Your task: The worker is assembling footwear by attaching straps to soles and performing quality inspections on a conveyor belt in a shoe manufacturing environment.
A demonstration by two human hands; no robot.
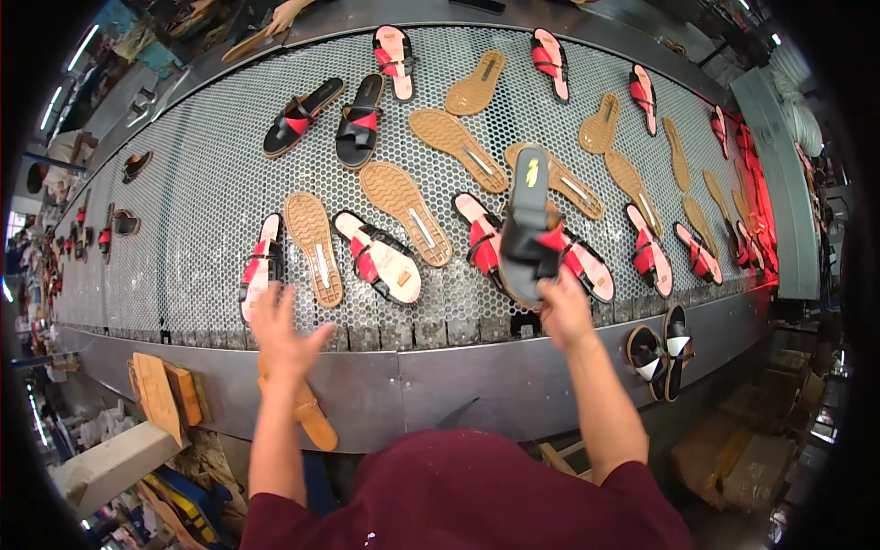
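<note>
My right hand (pixel 566 310) grips a black slide sandal (pixel 528 197) with a red patch on its strap, its fingers at the lower end. The sandal is raised over the perforated metal conveyor (pixel 211 192) and partly covers a tan sole and a red-strapped sandal. My left hand (pixel 284 337) is open, fingers spread, above the near edge by a pink-lined sandal with red and black straps (pixel 264 255). I cannot tell whether it touches that sandal. Beside it lies a tan sole (pixel 313 247), and to the right another pink-lined sandal (pixel 378 257).
Two black sandals with red patches (pixel 358 124) lie farther back among several tan soles (pixel 456 147). A black-and-white pair (pixel 662 354) rests on the metal front ledge (pixel 458 383). Red light glows at the conveyor's right end. Another person's hand (pixel 286 15) shows at the far edge.
</note>
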